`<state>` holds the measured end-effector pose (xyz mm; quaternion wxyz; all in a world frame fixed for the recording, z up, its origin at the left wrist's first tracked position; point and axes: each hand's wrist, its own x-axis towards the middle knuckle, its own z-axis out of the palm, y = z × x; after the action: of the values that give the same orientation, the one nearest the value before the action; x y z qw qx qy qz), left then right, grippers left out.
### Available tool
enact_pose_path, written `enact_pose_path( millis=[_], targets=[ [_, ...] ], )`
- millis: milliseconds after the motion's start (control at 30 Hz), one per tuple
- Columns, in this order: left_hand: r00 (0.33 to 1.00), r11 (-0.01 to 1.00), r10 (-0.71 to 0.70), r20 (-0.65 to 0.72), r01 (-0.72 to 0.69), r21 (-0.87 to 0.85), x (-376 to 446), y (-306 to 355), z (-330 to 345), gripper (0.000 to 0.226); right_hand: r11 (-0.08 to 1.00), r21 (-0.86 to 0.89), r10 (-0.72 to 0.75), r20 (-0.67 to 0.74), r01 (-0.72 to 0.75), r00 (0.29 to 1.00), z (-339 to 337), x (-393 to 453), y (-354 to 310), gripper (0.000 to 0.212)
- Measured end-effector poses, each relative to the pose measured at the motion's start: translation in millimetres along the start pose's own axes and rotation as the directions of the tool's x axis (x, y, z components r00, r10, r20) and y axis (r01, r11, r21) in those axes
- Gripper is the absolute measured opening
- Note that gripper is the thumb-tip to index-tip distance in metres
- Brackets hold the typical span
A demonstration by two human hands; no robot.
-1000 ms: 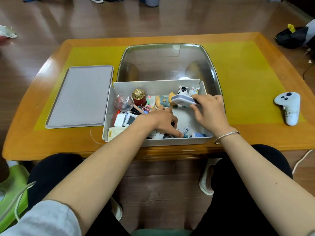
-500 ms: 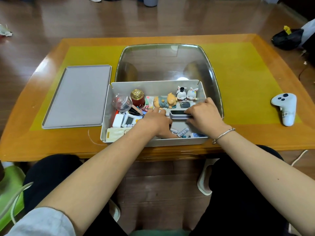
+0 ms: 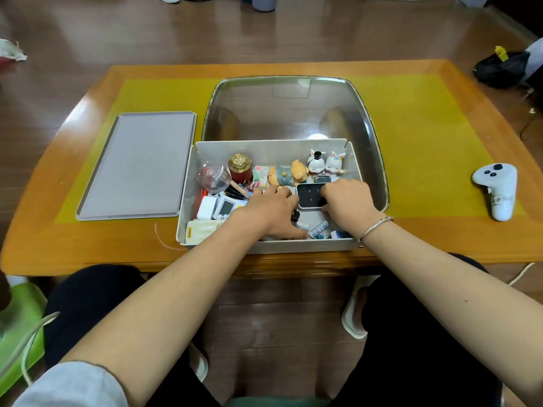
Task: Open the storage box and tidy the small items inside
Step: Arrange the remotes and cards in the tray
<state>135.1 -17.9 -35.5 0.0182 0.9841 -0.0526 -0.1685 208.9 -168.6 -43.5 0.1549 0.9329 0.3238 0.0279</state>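
The open white storage box stands at the table's near edge, and its flat grey lid lies to its left. Inside are a clear dome capsule, a red jar with a gold cap, a bear figurine, two rabbit figurines, a white charger and batteries. My right hand grips the right end of a white device with a black face, which lies flat in the box. My left hand rests with spread fingers on the items beside it.
The box sits partly on a glass inset in the wooden table. A white handheld controller lies at the right on the yellow mat. A black bag is on the floor at far right. My knees are under the near edge.
My right hand has brought the black-faced device down from above the figurines and laid it flat in the box's middle right. The left hand has barely shifted.
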Motion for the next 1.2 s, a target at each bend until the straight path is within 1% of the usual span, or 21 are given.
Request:
enact_pose_path(
  millis=[67,133,300,433,533,667,733,800,867,967,1033,1133,1200],
  targets=[
    [1.000,0.998,-0.005,0.004,0.005,-0.062,1.0,1.4,0.3,0.078,1.000,0.010,0.012,0.006,-0.012,1.000,-0.2,1.5,-0.4,0.014],
    [1.000,0.996,0.005,0.024,-0.003,-0.086,2.1,2.9,1.3,0.081,1.000,0.020,0.013,0.009,-0.013,1.000,1.3,0.8,0.2,0.014],
    [0.998,0.999,0.014,0.057,-0.012,-0.042,6.1,6.0,2.9,0.086,0.993,0.113,0.030,0.034,-0.034,0.999,4.0,0.1,-2.4,0.015],
    [0.998,1.000,0.003,0.070,-0.001,-0.023,7.9,7.6,3.4,0.088,0.992,0.114,0.043,0.008,-0.044,0.999,4.4,1.5,-3.1,0.014],
    [0.999,0.999,-0.001,0.032,0.002,-0.054,7.7,6.7,5.5,0.085,0.993,0.117,0.032,0.004,-0.032,0.999,4.1,1.0,-1.8,0.015],
    [0.999,0.996,-0.037,0.002,0.037,-0.081,5.1,1.3,7.4,0.080,0.981,0.193,0.024,-0.003,-0.023,1.000,0.3,-0.9,-1.9,0.028],
    [0.999,0.994,-0.044,-0.019,0.042,-0.098,3.0,-1.3,7.8,0.078,0.980,0.200,0.021,0.001,-0.021,1.000,-1.5,-0.6,-3.2,0.028],
    [0.996,0.992,-0.045,-0.075,0.036,-0.121,-0.8,-3.6,8.5,0.074,0.983,0.183,0.017,0.014,-0.019,1.000,-3.0,0.7,-4.6,0.026],
    [0.982,0.987,-0.079,-0.172,0.052,-0.153,-7.3,-8.5,9.5,0.068,0.980,0.199,0.023,0.031,-0.029,0.999,-5.1,1.7,-5.5,0.026],
    [0.934,0.975,-0.164,-0.316,0.105,-0.195,-18.7,-20.0,11.1,0.058,0.968,0.250,0.034,0.010,-0.036,0.999,-10.8,3.8,-5.9,0.024],
    [0.882,0.960,-0.233,-0.410,0.142,-0.241,-25.3,-28.7,10.8,0.049,0.966,0.256,0.034,-0.039,-0.023,0.999,-17.6,10.0,-7.7,0.023],
    [0.742,0.904,-0.413,-0.529,0.263,-0.337,-32.9,-45.5,8.3,0.038,0.948,0.316,0.013,-0.136,0.031,0.991,-29.6,28.5,-19.8,0.018],
    [0.655,0.854,-0.517,-0.551,0.353,-0.381,-37.9,-62.0,8.7,0.038,0.926,0.368,-0.011,-0.188,0.081,0.982,-35.1,43.0,-33.8,0.019]
  ],
)
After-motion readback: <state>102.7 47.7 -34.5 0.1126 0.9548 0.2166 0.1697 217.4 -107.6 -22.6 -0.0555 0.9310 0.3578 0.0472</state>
